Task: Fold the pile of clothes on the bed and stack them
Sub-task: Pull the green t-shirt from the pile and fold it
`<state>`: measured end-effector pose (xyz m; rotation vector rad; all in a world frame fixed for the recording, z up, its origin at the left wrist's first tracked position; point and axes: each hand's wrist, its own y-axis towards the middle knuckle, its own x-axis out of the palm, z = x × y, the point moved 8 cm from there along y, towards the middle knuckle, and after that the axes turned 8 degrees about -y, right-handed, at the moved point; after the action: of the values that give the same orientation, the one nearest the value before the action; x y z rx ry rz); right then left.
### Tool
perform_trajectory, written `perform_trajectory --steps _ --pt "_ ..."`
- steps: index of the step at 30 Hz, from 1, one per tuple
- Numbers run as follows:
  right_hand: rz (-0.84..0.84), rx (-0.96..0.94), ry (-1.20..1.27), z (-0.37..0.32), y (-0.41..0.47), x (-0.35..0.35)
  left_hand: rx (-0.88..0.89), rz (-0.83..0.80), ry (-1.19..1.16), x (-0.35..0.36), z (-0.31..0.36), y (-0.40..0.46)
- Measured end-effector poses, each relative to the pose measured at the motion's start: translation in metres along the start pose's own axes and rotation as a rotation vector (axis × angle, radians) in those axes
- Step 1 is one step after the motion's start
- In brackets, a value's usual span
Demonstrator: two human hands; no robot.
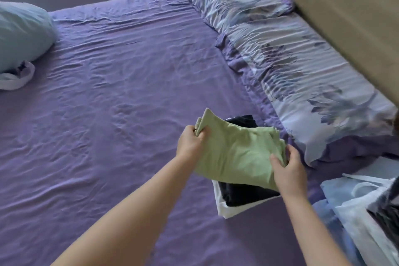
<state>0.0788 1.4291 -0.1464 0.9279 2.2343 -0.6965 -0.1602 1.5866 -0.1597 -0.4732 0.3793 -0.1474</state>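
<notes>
**Folded green garment held over the stack**

Two bare forearms reach up from the bottom of the frame. Both hands hold a folded green garment [235, 153] at lower centre: the left hand [191, 143] has its fingers pinched on the upper-left corner, and the right hand [289, 167] has its fingers curled round the right edge. Beneath lie a dark folded garment [244, 195] and a white one [228, 208], stacked on the purple bed [108, 93]. Released unevenly, the loose layers could probably slide apart. Patterned pillows [280, 49] line the upper right.
</notes>
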Motion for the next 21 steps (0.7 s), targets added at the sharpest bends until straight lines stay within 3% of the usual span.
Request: perform_trajectory --steps 3,8,11,14,17,19,21 --pt "0.036 0.034 0.096 0.006 -0.008 0.008 0.078 0.040 0.094 0.006 0.025 0.030" --pt "0.113 0.069 0.254 0.018 -0.040 0.017 0.284 -0.038 0.330 0.047 0.080 0.058" --pt "-0.034 0.244 0.379 0.038 -0.054 0.041 0.486 -0.063 0.637 0.080 0.102 0.059" --pt "-0.227 0.367 0.402 0.055 -0.066 0.062 0.582 -0.209 0.967 0.116 0.077 0.046" --pt "-0.114 0.109 -0.094 0.046 -0.056 0.047 0.515 -0.403 1.136 0.134 0.015 0.026" --pt "0.061 -0.207 -0.232 0.019 -0.044 0.038 0.486 -0.392 1.160 0.132 -0.022 0.016" --pt "0.019 -0.403 -0.323 0.005 -0.030 0.052 0.458 -0.343 1.103 0.127 -0.047 0.005"
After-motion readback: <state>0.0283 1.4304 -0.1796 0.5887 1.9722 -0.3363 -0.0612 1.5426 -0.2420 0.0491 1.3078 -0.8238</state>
